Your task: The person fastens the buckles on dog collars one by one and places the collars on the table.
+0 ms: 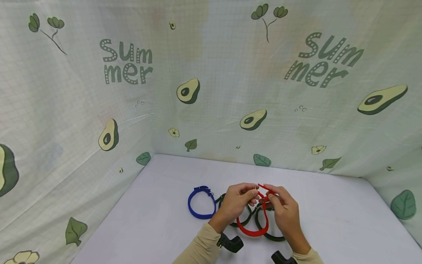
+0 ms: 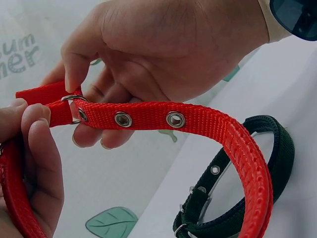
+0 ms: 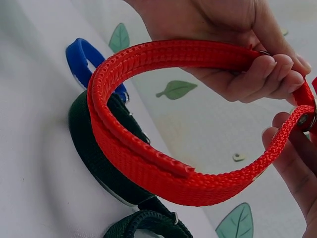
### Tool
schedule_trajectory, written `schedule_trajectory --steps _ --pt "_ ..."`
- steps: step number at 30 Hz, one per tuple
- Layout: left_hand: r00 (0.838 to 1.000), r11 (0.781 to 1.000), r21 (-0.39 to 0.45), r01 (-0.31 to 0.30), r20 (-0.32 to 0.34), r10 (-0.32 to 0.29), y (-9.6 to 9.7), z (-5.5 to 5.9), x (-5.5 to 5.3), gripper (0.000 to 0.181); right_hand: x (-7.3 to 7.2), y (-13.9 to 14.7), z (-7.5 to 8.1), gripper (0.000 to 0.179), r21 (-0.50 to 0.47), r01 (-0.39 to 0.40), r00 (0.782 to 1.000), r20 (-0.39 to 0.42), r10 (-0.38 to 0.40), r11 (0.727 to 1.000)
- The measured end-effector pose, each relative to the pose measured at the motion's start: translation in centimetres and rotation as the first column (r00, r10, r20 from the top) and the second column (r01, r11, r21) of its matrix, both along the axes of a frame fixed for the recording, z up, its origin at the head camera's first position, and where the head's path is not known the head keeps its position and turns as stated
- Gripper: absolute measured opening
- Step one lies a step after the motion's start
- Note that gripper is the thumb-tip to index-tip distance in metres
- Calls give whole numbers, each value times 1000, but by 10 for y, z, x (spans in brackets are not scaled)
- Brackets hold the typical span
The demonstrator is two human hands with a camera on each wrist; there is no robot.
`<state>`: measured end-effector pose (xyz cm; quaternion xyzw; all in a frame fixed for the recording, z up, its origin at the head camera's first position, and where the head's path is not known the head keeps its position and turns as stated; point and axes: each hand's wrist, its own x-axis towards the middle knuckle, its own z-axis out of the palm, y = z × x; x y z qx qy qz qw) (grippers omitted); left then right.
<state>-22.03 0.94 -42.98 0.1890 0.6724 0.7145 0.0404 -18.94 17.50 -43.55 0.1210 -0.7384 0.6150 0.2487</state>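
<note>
Both hands hold a red pet collar (image 1: 252, 233) above the table. Its strap (image 2: 208, 119) has metal eyelets and runs through a metal ring in the left wrist view; a padded loop (image 3: 133, 171) hangs below the hands in the right wrist view. My left hand (image 1: 240, 201) pinches one section of the collar between thumb and fingers. Close beside it, my right hand (image 1: 286, 208) pinches the strap near the ring, palm visible (image 2: 148, 49) in the left wrist view. Fingers partly cover the buckle area.
Two dark green collars (image 1: 276, 239) lie on the white table (image 1: 158, 220) beneath the hands, partly hidden by them. Left of these is a closed blue collar (image 1: 202, 216). A printed cloth (image 1: 217, 73) hangs behind and to the left. Black devices (image 1: 232, 243) are worn at both wrists.
</note>
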Motion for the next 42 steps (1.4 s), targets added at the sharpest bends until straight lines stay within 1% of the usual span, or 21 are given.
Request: schedule_trajectory --steps 3,5,7,10,16,20,25,28,33,36,39,42 --pt "1000 1000 -5 3 -7 -3 -1 0 -1 26 0 -1 -1 34 60 33 999 -6 -33 998" --pt "1000 1000 -7 9 -15 -9 -3 1 -1 25 -4 1 -7 35 91 51 998 -25 -49 994" --pt "1000 1000 -6 16 -17 -16 -4 1 -1 25 -3 -1 -5 35 115 69 997 -46 -65 991" --pt "999 1000 -8 21 -25 -21 -5 0 -2 24 -1 -3 0 35 120 83 996 -56 -76 989" --pt "999 1000 -17 22 -40 -23 -5 0 -2 25 10 -11 16 34 130 96 994 -64 -88 987" --pt "999 999 -19 31 -38 -32 -5 -1 -3 25 13 -14 19 34 151 115 991 -92 -101 982" --pt "999 999 -20 32 -20 -32 -4 -2 -2 25 13 -15 16 35 173 140 984 -130 -118 975" --pt "1000 1000 -9 25 -5 -26 -1 -2 -1 26 8 -13 8 36 187 158 979 -155 -130 970" --pt "999 999 37 31 35 -32 2 -2 -1 25 -3 -6 -9 39 184 131 983 -150 -104 974" --pt "999 1000 22 21 37 -21 4 -2 0 23 -5 -3 -14 39 181 101 986 -146 -75 978" --pt "1000 1000 -23 -13 -3 13 7 -2 2 22 -5 -1 -15 37 169 64 994 -102 -47 984" --pt "996 997 -72 -26 -83 20 10 -2 5 23 -4 0 -13 33 167 25 999 -23 -22 986"
